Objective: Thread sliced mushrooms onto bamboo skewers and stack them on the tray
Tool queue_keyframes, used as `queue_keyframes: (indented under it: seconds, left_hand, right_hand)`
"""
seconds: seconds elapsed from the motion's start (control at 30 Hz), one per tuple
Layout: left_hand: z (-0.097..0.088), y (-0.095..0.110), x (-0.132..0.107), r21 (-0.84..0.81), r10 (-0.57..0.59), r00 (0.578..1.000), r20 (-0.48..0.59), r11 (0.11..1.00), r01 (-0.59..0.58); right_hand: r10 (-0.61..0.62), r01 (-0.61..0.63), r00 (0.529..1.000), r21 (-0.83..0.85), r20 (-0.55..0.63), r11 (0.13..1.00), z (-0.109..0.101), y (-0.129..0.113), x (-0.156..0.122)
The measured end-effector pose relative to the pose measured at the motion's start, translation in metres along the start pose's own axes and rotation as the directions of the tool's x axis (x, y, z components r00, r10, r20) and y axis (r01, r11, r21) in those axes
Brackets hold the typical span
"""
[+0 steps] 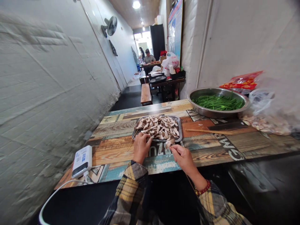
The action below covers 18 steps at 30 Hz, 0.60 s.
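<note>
Because left hand (141, 147) hides its grasp, can't tell | right hand (184, 158) pinches mushroom (170, 142)

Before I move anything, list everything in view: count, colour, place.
table: one, multicoloured, foreground
tray: one, silver, table centre
mushroom pieces: many, brown-white, in tray
basin: one, silver, table's right
stalks: many, green, in basin
skewers: some, tan, right of tray
packet: one, red, behind basin
plastic bag: one at least, clear, far right
device: one, white, table's left
bench: one, brown, beyond table
fan: one, grey, left wall
poster: one, blue, right wall
people: two, grey, dark clothes, background
left hand: one, yellow plaid sleeve, at tray
right hand: one, red bracelet, holding mushroom piece
</note>
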State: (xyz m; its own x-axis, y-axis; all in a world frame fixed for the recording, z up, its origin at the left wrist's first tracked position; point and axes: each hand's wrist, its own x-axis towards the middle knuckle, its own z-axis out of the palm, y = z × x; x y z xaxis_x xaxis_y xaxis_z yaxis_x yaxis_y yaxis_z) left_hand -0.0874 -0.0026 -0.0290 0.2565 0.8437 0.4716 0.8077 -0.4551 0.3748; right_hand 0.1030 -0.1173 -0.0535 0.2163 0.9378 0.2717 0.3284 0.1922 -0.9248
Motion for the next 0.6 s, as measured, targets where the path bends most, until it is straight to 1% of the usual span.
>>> queue_keyframes:
  seconds: [0.07, 0.13, 0.2, 0.27, 0.3, 0.33, 0.37, 0.43, 0.5, 0.6]
  left_hand:
    - [0.001, -0.003, -0.002, 0.001, 0.031, 1.0, 0.002, 1.0, -0.031]
    - [0.001, -0.005, -0.002, -0.042, 0.026, 1.0, -0.014, 0.999, -0.026]
    - [0.0, -0.004, 0.0, -0.146, -0.017, 0.999, -0.045, 0.989, 0.01]
    - [-0.001, 0.003, 0.004, -0.333, -0.082, 0.995, -0.048, 0.941, 0.061]
    - [-0.001, 0.008, 0.006, -0.449, -0.114, 0.993, -0.019, 0.889, 0.093]
    - [-0.001, 0.015, 0.007, -0.571, -0.14, 0.989, 0.043, 0.809, 0.14]
    - [0.0, 0.021, 0.008, -0.674, -0.159, 0.979, 0.13, 0.71, 0.205]
    - [0.003, 0.035, 0.007, -0.803, -0.132, 0.943, 0.305, 0.497, 0.329]
    - [0.007, 0.045, 0.004, -0.842, -0.111, 0.904, 0.412, 0.334, 0.425]
    - [0.015, 0.051, -0.001, -0.847, -0.153, 0.858, 0.491, 0.15, 0.511]
  right_hand:
    - [-0.007, 0.007, 1.0, 0.002, 0.0, 1.0, 0.0, 0.002, 0.0]
    - [-0.013, 0.013, 1.0, 0.01, 0.003, 1.0, 0.0, 0.003, 0.001]
    - [-0.015, 0.015, 1.0, 0.012, 0.009, 1.0, 0.0, 0.003, 0.001]
    - [-0.006, 0.006, 1.0, 0.017, 0.013, 1.0, 0.0, 0.002, 0.002]
    - [0.0, -0.001, 1.0, 0.021, 0.013, 1.0, -0.001, 0.002, 0.002]
    - [0.005, -0.006, 1.0, 0.028, 0.014, 1.0, -0.001, 0.001, 0.001]
    - [0.009, -0.01, 1.0, 0.036, 0.016, 0.999, -0.002, 0.0, 0.001]
    - [0.011, -0.012, 1.0, 0.054, 0.023, 0.998, -0.003, -0.003, 0.001]
    - [0.006, -0.009, 0.999, 0.068, 0.031, 0.998, -0.004, -0.004, 0.0]
    - [0.007, -0.01, 0.999, 0.075, 0.047, 0.997, -0.004, -0.005, 0.0]
